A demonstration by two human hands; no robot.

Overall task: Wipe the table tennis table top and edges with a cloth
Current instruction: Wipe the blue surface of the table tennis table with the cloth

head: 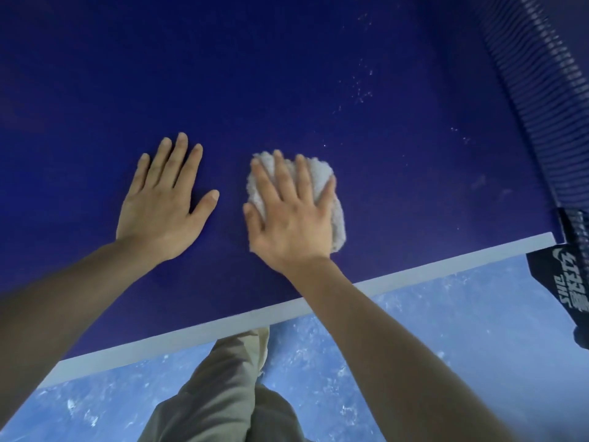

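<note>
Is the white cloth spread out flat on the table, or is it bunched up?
Bunched up. The cloth forms a thick, rounded lump under the right hand, whose straight fingers press it onto the blue table.

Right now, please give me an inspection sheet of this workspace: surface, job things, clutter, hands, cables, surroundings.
Surface: dark blue table with a white edge line; pale specks lie scattered toward the net.
Job's things: white fluffy cloth, lying flat on the table near the edge line.
Clutter: nothing seen.
Hands: left hand lies flat on the bare table, fingers straight, holding nothing; right hand presses flat on the cloth, fingers spread.
Cables: nothing seen.
Surroundings: net at the right with its black clamp; blue mottled floor below; the person's trouser leg next to the table edge.
</note>
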